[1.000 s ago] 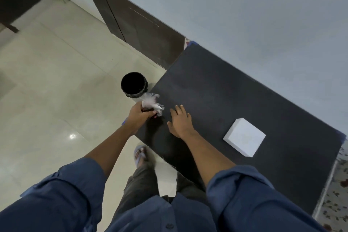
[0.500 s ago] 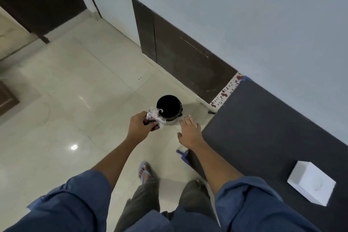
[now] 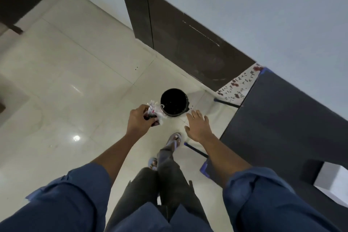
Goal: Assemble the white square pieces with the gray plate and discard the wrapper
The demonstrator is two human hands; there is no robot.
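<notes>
My left hand [image 3: 140, 121] is closed around a crumpled clear wrapper [image 3: 153, 111] with dark red print, held just left of a round black bin [image 3: 174, 102] that stands on the floor. My right hand [image 3: 197, 125] hovers open and empty to the right of the bin, fingers spread, above the floor. The assembled white square piece [image 3: 331, 181] lies on the black table at the far right edge of the view, partly cut off. No separate gray plate is visible.
The black table [image 3: 278, 118] fills the right side, with blue legs near my feet. A dark brown panel [image 3: 188, 41] runs along the pale wall behind the bin. Glossy cream floor tiles [image 3: 66, 84] spread to the left. My sandalled foot [image 3: 174, 140] is below the bin.
I have stepped left from the table toward the bin. The left hand with the wrapper has gone from above the table edge to beside the bin's rim. The right hand has left the table.
</notes>
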